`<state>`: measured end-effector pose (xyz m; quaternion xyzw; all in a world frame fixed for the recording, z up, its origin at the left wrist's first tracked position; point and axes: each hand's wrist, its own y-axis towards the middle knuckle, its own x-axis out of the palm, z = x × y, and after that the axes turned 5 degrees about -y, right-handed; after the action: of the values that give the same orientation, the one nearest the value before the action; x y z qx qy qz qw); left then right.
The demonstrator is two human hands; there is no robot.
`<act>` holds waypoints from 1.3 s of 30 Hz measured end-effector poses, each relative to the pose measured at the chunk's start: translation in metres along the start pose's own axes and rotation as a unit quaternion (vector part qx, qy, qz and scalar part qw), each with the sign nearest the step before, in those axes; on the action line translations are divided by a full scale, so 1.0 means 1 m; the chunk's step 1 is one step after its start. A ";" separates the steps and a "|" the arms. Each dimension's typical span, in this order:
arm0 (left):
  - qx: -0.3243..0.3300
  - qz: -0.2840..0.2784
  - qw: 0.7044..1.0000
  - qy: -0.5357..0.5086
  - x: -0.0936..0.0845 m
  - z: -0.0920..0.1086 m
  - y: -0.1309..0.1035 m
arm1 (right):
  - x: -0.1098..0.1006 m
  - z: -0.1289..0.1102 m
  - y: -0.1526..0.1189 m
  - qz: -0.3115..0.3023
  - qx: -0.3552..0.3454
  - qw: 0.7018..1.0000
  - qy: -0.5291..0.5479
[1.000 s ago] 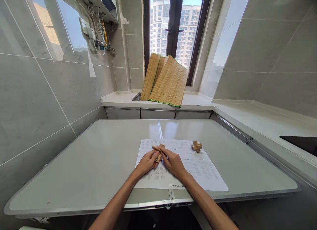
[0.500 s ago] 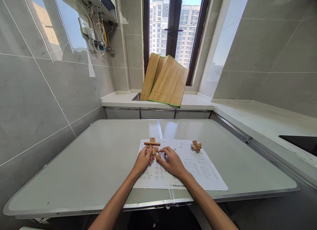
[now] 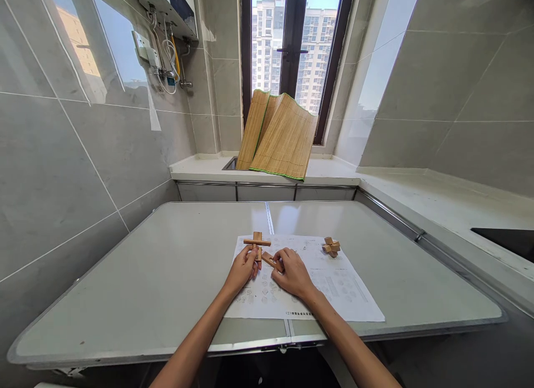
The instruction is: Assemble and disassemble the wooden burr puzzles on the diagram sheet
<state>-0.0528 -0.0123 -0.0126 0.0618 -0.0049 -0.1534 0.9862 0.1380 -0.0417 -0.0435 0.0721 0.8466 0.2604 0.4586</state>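
My left hand (image 3: 245, 266) is closed on the lower end of a cross of wooden puzzle pieces (image 3: 257, 242), one stick lying across an upright one. In my right hand (image 3: 292, 272), a separate notched wooden puzzle piece (image 3: 271, 260) is pinched between thumb and fingers. It slants, its upper left end close to the cross; whether the two touch I cannot tell. Both hands are over a printed paper sheet (image 3: 325, 299) with small diagrams. To the right, an interlocked wooden burr puzzle (image 3: 331, 247) rests on the sheet's upper right part.
The sheet lies on a pale folding table (image 3: 137, 299) with a metal seam down its middle. Behind it, a rolled bamboo mat (image 3: 283, 137) leans on a white counter (image 3: 200, 168) before the window. A wall-mounted heater (image 3: 171, 9) hangs upper left.
The piece in my right hand has swung from nearly upright beside the cross to a slant, its lower end turned right. My right fingers have closed more tightly on it. The left hand stays put.
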 end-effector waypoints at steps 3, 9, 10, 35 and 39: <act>-0.003 -0.001 1.000 -0.007 0.000 0.002 0.000 | 0.001 0.005 0.000 0.000 0.014 1.000 0.021; -0.011 -0.020 0.999 -0.033 0.000 0.004 0.000 | 0.002 0.008 -0.002 -0.013 0.006 0.996 0.083; -0.014 -0.021 0.999 -0.038 0.000 0.005 0.000 | 0.002 0.008 -0.002 -0.018 0.009 0.996 0.090; -0.094 -0.132 0.975 -0.153 -0.004 0.010 -0.004 | -0.032 -0.007 0.012 -0.123 0.144 0.781 0.595; -0.092 -0.138 0.973 -0.160 -0.003 0.011 -0.005 | -0.033 -0.007 0.011 -0.130 0.129 0.779 0.600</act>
<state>-0.0578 -0.0172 -0.0026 -0.0541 -0.1404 -0.2956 0.9434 0.1499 -0.0467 -0.0104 -0.1513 0.9774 0.0768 -0.1264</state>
